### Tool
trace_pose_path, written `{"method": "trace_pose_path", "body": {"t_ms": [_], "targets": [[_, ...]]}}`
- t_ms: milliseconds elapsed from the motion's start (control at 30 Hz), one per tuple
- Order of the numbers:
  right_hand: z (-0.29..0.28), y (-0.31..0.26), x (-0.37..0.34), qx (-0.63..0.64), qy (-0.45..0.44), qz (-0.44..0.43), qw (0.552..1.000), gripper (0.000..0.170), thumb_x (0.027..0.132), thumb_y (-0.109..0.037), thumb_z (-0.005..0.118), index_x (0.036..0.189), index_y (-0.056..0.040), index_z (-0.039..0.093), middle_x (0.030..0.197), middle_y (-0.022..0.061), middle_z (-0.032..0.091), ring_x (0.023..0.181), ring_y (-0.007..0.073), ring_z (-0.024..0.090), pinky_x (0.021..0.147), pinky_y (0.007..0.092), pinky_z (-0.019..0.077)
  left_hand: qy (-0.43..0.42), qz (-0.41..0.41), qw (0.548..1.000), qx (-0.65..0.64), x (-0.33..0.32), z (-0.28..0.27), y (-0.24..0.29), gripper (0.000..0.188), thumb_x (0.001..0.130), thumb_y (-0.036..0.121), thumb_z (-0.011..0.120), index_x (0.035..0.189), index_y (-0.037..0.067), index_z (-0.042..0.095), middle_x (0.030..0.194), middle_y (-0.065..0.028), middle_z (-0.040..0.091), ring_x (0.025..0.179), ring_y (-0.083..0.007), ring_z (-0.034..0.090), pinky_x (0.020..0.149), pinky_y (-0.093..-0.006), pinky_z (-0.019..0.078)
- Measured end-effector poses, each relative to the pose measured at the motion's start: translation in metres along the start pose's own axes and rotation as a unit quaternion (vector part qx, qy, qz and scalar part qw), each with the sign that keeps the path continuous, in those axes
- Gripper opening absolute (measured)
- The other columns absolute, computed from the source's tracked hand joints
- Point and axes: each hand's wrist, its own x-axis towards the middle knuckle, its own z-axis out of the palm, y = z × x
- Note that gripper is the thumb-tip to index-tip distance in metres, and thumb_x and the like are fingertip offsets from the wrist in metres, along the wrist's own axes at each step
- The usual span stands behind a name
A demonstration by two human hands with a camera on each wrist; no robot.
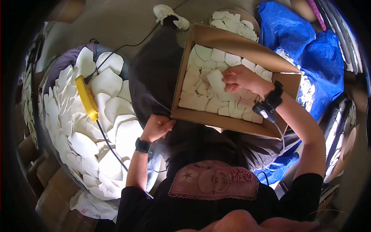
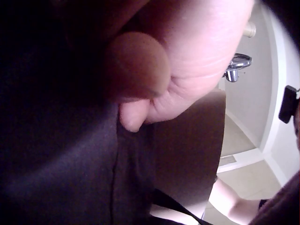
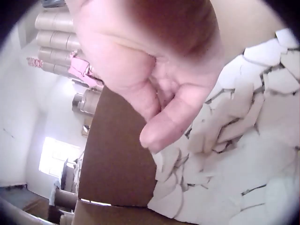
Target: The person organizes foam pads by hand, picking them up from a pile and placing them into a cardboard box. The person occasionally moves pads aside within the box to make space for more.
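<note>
Pink-printed shirt (image 1: 213, 181) sits nearest; right hand (image 1: 243, 79) holds white piece (image 1: 216, 82) in box (image 1: 235, 41).

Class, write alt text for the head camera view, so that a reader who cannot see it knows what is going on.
Seen from above, a seated person's right hand holds a flat white piece over an open cardboard box layered with similar ones. The left hand rests near a large heap of white pieces.

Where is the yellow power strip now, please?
In the head view, the yellow power strip lies on the heaped white pieces at the person's left.
</note>
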Motion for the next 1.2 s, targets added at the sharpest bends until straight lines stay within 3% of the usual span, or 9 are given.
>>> {"method": "trace_pose_path", "body": {"t_ms": [633,700,733,800,867,900,1000,1167,1200], "targets": [[0.038,0.030,0.107,0.263,-0.012,0.014,0.965,0.019,0.081,-0.009,0.060,0.093,0.0046,0.057,0.083,0.0152,0.064,0.070,0.0186,0.064,0.061,0.0233,0.0528,0.002,-0.036,0.999,0.032,-0.001,-0.002,0.008,0.033,0.082,0.024,0.058,0.056,0.003,0.059,0.041,-0.0046,0.051,0.034,-0.0121,0.050,0.037,-0.0246,0.0367],[0.039,0.046,0.124,-0.123,0.015,-0.167,0.978,0.018,0.080,-0.008,0.060,0.092,0.0047,0.058,0.080,0.0153,0.064,0.067,0.0190,0.064,0.058,0.0237,0.0529,0.001,-0.038,0.998,0.040,-0.002,0.000,0.010,0.033,0.082,0.024,0.058,0.056,0.004,0.060,0.041,-0.0048,0.051,0.034,-0.0122,0.050,0.037,-0.0246,0.0370],[0.039,0.057,0.129,-0.125,0.016,-0.171,0.977,0.018,0.080,-0.008,0.060,0.092,0.0047,0.058,0.080,0.0153,0.064,0.067,0.0190,0.064,0.058,0.0237,0.0529,0.004,-0.058,0.998,0.033,-0.003,0.001,0.013,0.032,0.081,0.024,0.059,0.056,0.004,0.060,0.042,-0.0049,0.052,0.035,-0.0123,0.051,0.037,-0.0247,0.0374],[0.036,0.062,0.133,0.196,0.007,-0.004,0.981,0.018,0.081,-0.009,0.059,0.092,0.0047,0.058,0.076,0.0152,0.064,0.063,0.0192,0.063,0.054,0.0234,0.0524,0.012,-0.041,0.999,0.011,-0.003,0.001,0.007,0.032,0.082,0.025,0.058,0.058,0.004,0.061,0.043,-0.0044,0.053,0.036,-0.0119,0.051,0.038,-0.0249,0.0383],[0.048,0.042,0.120,0.178,0.081,0.030,0.980,0.019,0.082,-0.015,0.056,0.075,0.0021,0.060,0.072,0.0136,0.064,0.052,0.0208,0.058,0.039,0.0317,0.0418,-0.005,-0.044,0.999,0.013,-0.004,-0.002,0.005,0.034,0.083,0.027,0.058,0.058,0.005,0.061,0.043,-0.0033,0.053,0.036,-0.0108,0.051,0.038,-0.0244,0.0384],[0.052,0.023,0.101,0.265,0.092,0.053,0.958,0.015,0.080,-0.009,0.060,0.081,0.0065,0.059,0.072,0.0153,0.063,0.054,0.0211,0.061,0.043,0.0294,0.0502,0.006,-0.038,0.999,0.019,-0.005,-0.003,0.007,0.034,0.083,0.027,0.058,0.058,0.005,0.061,0.043,-0.0033,0.053,0.036,-0.0108,0.051,0.038,-0.0244,0.0384],[0.050,0.019,0.100,0.224,0.085,0.048,0.970,0.018,0.082,-0.010,0.059,0.092,0.0053,0.058,0.075,0.0154,0.064,0.059,0.0187,0.063,0.047,0.0236,0.0515,-0.006,-0.034,0.999,0.013,-0.004,-0.003,0.010,0.035,0.084,0.029,0.057,0.058,0.005,0.060,0.043,-0.0031,0.053,0.036,-0.0100,0.051,0.038,-0.0242,0.0380],[0.041,0.037,0.117,0.027,0.112,-0.019,0.993,0.025,0.079,-0.018,0.066,0.066,0.0020,0.057,0.058,0.0112,0.058,0.047,0.0167,0.056,0.039,0.0249,0.0439,-0.007,-0.039,0.999,0.011,-0.004,0.001,-0.005,0.036,0.084,0.030,0.057,0.060,0.005,0.060,0.044,-0.0033,0.053,0.036,-0.0092,0.050,0.037,-0.0242,0.0363],[0.035,0.029,0.108,0.031,0.059,0.002,0.998,0.030,0.078,-0.025,0.065,0.065,0.0019,0.059,0.059,0.0111,0.060,0.045,0.0165,0.052,0.040,0.0318,0.0397,0.000,-0.069,0.997,0.046,-0.005,0.002,0.002,0.032,0.085,0.026,0.056,0.061,0.005,0.060,0.045,-0.0023,0.053,0.036,-0.0103,0.050,0.036,-0.0244,0.0370]]}}
